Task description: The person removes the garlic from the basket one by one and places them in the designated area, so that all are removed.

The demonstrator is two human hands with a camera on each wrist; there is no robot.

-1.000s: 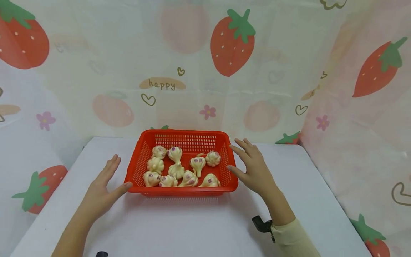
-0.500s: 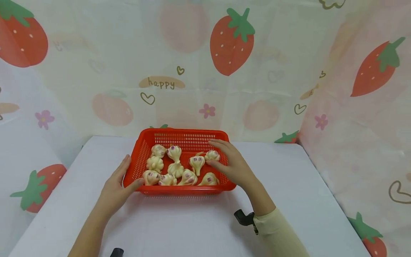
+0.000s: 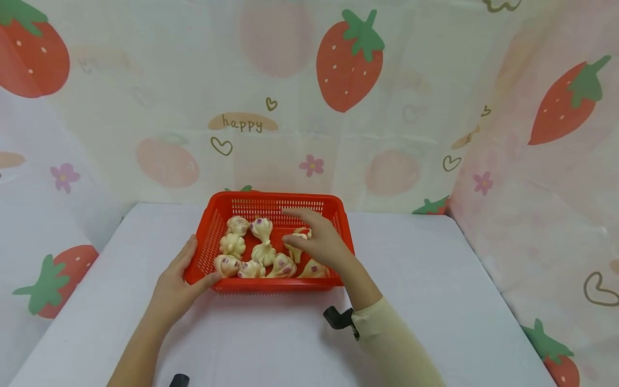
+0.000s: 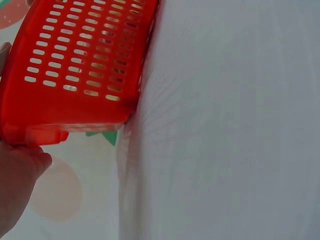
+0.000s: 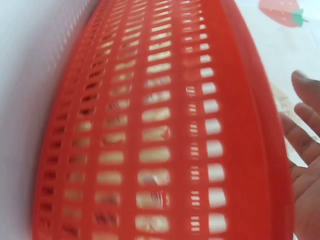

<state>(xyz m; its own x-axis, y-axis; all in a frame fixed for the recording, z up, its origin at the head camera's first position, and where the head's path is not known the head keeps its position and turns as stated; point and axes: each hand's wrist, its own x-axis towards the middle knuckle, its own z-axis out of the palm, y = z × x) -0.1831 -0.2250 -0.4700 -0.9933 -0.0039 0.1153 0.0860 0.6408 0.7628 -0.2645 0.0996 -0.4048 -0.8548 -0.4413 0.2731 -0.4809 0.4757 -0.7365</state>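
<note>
Basket (image 3: pixel 285 286): red and slotted, upright on the white surface (image 3: pixel 271 333), in front of the printed backdrop (image 3: pixel 411 123).
Left hand (image 3: pixel 176 293): at the basket's near-left corner, thumb and fairly straight fingers resting against the rim; I read it as steadying, not lifting.
Right hand (image 3: pixel 321 242): spread above the basket's right half, thumb and fingers well apart, nothing between them that I can see.
Garlic (image 3: pixel 232 245): inside the basket, mostly toward its left and near sides; I count nine heads and cannot tell whether the right hand hides another.
Step in hand: I judge it a reach for one head, with none grasped yet.
Next move: I'd say it calls for lowering the right hand, then closing thumb and fingers round one head, perhaps the one partly behind the thumb, while the left hand braces the rim.
Watch for: several heads sit against each other, so I'd expect a careless grasp to nudge a neighbour.
</note>
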